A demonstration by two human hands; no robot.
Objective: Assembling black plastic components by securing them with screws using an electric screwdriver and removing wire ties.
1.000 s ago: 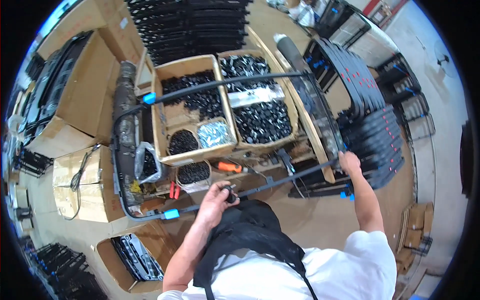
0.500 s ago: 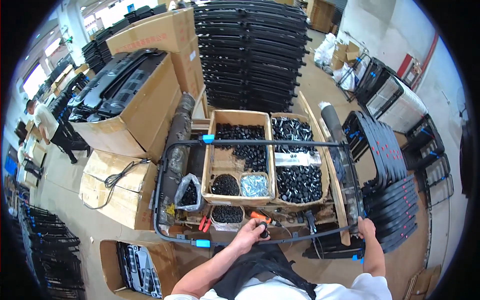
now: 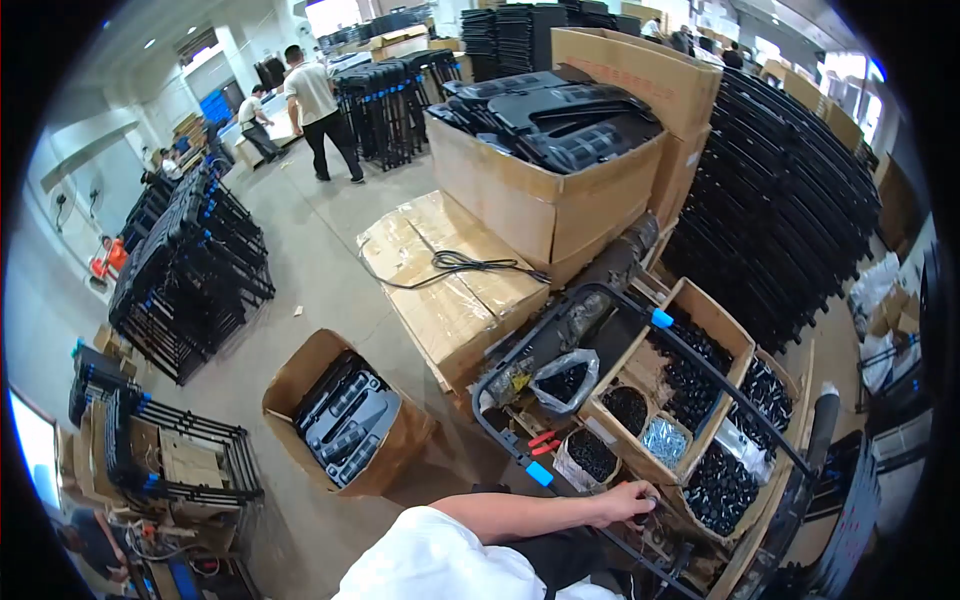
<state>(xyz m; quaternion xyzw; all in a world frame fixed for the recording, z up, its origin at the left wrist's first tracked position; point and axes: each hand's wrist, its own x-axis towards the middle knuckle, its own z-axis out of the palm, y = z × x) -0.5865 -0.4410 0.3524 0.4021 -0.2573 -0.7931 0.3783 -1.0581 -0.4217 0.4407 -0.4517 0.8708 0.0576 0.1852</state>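
Note:
My left hand (image 3: 626, 503) is closed, its fingers curled together beside the near side of a black tubular frame (image 3: 690, 352) with blue clips. Something small and dark shows at the fingertips, mostly hidden by them. The frame lies over open boxes of small parts. Closest to the hand are a tub of small black pieces (image 3: 590, 456), red-handled pliers (image 3: 543, 443) and a cardboard box (image 3: 668, 478) holding black parts and silver screws (image 3: 664, 441). My right hand is out of view.
A carton of black plastic panels (image 3: 500, 185) stands behind a closed carton (image 3: 420, 300) with a coiled black cable (image 3: 460, 262). Another open carton (image 3: 300, 375) sits on the floor at left. Tall stacks of black frames (image 3: 780, 200) rise at right. Two people (image 3: 315, 105) are farther back.
The view has swung left, so the frame and boxes now appear tilted at lower right. My right hand has left the picture. My left hand stays closed near the frame's near side.

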